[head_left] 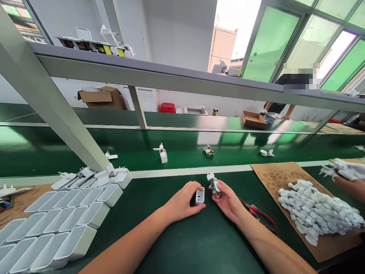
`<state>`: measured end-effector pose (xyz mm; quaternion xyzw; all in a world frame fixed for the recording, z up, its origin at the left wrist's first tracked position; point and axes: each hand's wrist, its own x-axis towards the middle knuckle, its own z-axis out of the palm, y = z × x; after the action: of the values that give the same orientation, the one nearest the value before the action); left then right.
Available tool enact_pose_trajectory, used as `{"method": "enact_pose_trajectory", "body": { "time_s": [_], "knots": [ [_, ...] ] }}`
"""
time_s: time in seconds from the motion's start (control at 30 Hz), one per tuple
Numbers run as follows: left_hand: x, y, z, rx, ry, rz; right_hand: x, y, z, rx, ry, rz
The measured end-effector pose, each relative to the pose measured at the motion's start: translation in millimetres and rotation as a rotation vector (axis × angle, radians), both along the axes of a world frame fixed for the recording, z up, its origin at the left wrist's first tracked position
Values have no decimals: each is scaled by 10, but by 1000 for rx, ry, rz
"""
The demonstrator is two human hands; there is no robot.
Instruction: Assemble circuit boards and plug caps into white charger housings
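My left hand (pixel 182 201) grips a small white charger housing (pixel 200 196) between thumb and fingers, its end with two slots turned up toward me. Pinched in my right hand (pixel 228 201) is a green circuit board (pixel 216 186), and a white plug piece with prongs (pixel 210 176) sits at its far end. The two hands are a short gap apart over the green bench. Beside my right forearm lie red-handled pliers (pixel 258 213). To the left stand rows of open white housings (pixel 68 217), with several white plug pieces (pixel 99 177) on the farthest row.
Brown cardboard (pixel 265 173) at right bears a heap of whitish discs (pixel 316 209); a co-worker's gloved hand (pixel 348 169) holds a part there. Charger parts (pixel 163 154) lie spaced along the green conveyor (pixel 185 148). A shelf (pixel 171 78) crosses overhead. Another person (pixel 296 82) works beyond.
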<state>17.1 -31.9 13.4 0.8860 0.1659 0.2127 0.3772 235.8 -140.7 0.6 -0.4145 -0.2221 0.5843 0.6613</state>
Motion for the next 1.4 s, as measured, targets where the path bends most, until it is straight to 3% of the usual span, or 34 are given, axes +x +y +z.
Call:
{"method": "enact_pose_trajectory", "body": {
  "time_s": [0.23, 0.33, 0.43, 0.73, 0.97, 1.17, 1.4],
  "knots": [
    [-16, -39, -28, 14, -53, -60, 0, -6, -17, 83, -151, -99],
    [-15, -26, -82, -40, -37, 1, -5, -36, 13, 145, -256, -81],
    [-3, 8, -121, -124, -18, 71, -23, -80, 18, 189, -395, -60],
    [5, 40, -42, -168, -23, 25, -18, -216, -69, 322, -843, -32],
    [22, 69, -86, -103, 10, 7, 0, -243, 70, 524, -1268, -42],
    [37, 85, -75, -83, 20, -53, -13, -280, 148, 550, -1320, -31],
    [59, 90, -74, -66, 49, -58, 8, -300, 82, 333, -1168, 65]
  ]
}}
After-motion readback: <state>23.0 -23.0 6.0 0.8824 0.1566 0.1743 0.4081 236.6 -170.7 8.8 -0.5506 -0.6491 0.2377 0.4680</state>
